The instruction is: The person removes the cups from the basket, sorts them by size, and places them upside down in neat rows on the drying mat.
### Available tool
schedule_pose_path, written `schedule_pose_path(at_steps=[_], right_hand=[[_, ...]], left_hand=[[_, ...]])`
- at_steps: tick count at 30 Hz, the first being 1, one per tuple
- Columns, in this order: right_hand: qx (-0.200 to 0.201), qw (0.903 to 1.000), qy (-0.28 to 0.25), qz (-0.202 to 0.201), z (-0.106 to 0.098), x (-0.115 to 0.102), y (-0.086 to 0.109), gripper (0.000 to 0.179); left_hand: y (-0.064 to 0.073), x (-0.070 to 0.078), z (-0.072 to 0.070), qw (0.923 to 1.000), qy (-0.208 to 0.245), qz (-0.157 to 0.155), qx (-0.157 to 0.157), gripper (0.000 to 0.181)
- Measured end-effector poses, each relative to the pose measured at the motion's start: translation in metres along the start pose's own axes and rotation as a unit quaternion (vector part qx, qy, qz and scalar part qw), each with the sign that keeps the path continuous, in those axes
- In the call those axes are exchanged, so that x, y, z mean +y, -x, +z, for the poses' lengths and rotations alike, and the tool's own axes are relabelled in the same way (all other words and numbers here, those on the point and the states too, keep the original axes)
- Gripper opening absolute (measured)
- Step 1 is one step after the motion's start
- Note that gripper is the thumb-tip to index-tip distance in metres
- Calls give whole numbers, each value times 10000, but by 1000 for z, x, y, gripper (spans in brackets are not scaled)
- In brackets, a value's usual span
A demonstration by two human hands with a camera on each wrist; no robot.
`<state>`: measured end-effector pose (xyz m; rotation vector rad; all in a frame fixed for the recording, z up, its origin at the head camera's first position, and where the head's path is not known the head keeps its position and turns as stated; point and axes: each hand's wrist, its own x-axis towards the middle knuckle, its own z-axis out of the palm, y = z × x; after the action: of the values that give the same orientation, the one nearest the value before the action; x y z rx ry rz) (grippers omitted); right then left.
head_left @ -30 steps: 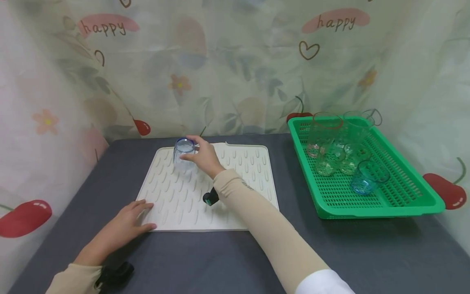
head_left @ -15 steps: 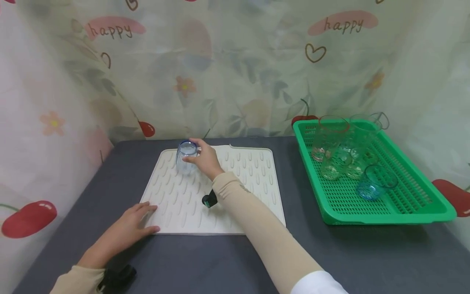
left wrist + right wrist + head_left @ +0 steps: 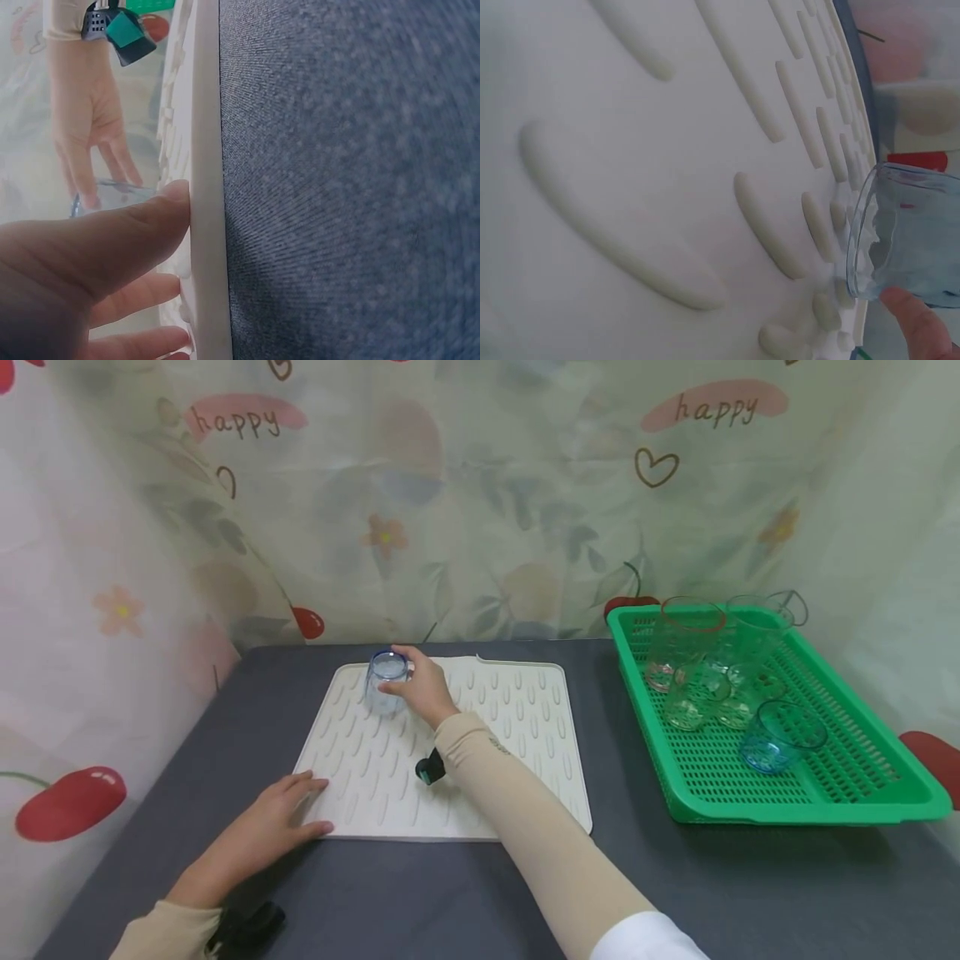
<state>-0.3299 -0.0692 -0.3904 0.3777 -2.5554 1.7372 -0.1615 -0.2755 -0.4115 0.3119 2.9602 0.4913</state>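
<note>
Near the back left corner of the white ribbed drying mat (image 3: pixel 480 760), my right hand (image 3: pixel 423 689) grips a pale blue-tinted drinking glass (image 3: pixel 386 687) between thumb and fingers. Mouth down, the glass has its rim at the mat's surface in the right wrist view; whether all of the rim touches cannot be told. My left hand (image 3: pixel 270 818) rests at the mat's front left edge, thumb and fingers extended onto it and holding nothing. The left wrist view shows its thumb (image 3: pixel 142 232) along the mat's raised side.
A green slotted basket (image 3: pixel 675 793) stands at the right. In it are several clear glasses, one red-rimmed glass (image 3: pixel 686 635) and a blue tumbler (image 3: pixel 780 735). Dark cloth (image 3: pixel 420 893) covers the table; a patterned curtain (image 3: pixel 480 510) hangs behind.
The head view has turned slightly left, so everything sits further right in the picture. Both hands keep their places on the mat, and the right hand still holds the glass.
</note>
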Motion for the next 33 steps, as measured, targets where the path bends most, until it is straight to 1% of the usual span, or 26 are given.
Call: schedule_pose_path(at_steps=[6,13,18,26,33], right_hand=[[-137,9999,68,74,0,0,0,66],[-275,9985,467,-10,2,0,-3,67],[-363,9979,525,51,3,-2,-3,69],[-401,9973,603,141,4,-2,-1,69],[-398,9969,655,155,4,-2,0,69]], left_hand=[[0,1,-1,10000,-33,78,40,70],[0,-1,-1,9998,-39,158,75,68],[0,-1,-1,9999,-33,111,12,69],[-1,-2,0,9999,-22,125,3,70],[-1,-2,0,10000,36,64,-53,70]])
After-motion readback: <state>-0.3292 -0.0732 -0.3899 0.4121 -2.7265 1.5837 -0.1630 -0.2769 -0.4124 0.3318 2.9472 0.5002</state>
